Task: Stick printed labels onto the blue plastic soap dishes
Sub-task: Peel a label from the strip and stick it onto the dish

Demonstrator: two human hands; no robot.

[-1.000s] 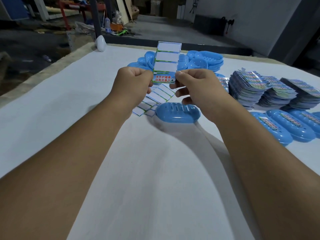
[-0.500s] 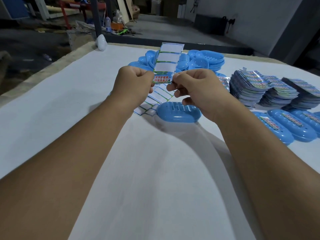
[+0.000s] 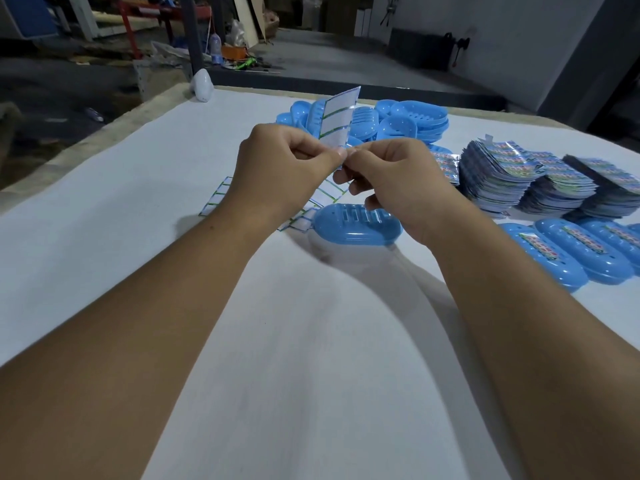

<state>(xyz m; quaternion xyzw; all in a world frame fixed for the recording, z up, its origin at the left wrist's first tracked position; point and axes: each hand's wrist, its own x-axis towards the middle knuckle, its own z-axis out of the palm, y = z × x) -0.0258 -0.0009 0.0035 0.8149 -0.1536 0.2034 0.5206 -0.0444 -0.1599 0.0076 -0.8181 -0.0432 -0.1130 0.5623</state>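
My left hand (image 3: 284,171) pinches the bottom of a label backing strip (image 3: 337,117) that stands up, its upper panels peeled bare. My right hand (image 3: 394,181) pinches at the same bottom edge, fingertips meeting the left thumb; the label there is hidden by my fingers. Just below my hands, a blue soap dish (image 3: 356,228) lies upside down on the white table, slots up, with no label on it.
Used backing strips (image 3: 216,197) lie under my hands. A heap of unlabelled blue dishes (image 3: 408,121) sits at the back. Stacks of printed label sheets (image 3: 502,171) stand at right, with labelled dishes (image 3: 571,252) in front of them. The table's far-left edge (image 3: 104,133) drops to the floor.
The strip has tilted to the right and the printed label at its bottom is no longer visible. My two hands have closed together, fingertips now touching.
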